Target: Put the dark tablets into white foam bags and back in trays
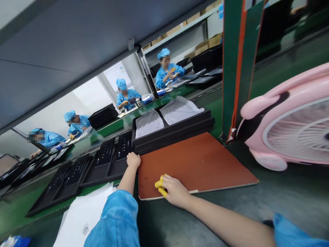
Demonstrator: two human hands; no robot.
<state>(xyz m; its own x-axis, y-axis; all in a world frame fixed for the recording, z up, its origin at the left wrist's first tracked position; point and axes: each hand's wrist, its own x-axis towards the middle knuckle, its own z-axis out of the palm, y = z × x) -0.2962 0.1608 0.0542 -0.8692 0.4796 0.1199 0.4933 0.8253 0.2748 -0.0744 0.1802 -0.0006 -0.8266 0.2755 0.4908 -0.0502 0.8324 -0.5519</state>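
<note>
My left hand (133, 160) is closed at the right edge of a black tray (113, 169), beside the stacked black trays; its fingertips are partly hidden. Black panels (125, 145) with small pale markings lie in that tray's compartments. Above the reddish-brown board (195, 161), near its front edge, is my right hand (176, 190). It wears yellow finger cots, its fingers are loosely bent and a little apart, and no object shows in them. Whether it touches the board I cannot tell.
Stacked black trays (174, 133) hold white sheets (180, 109). Another panel tray (53, 199) lies left, with white paper sheets (84, 209) in front. A pink fan (259, 106) stands right, beside a green post (232, 68). Co-workers in blue (164, 73) sit across the line.
</note>
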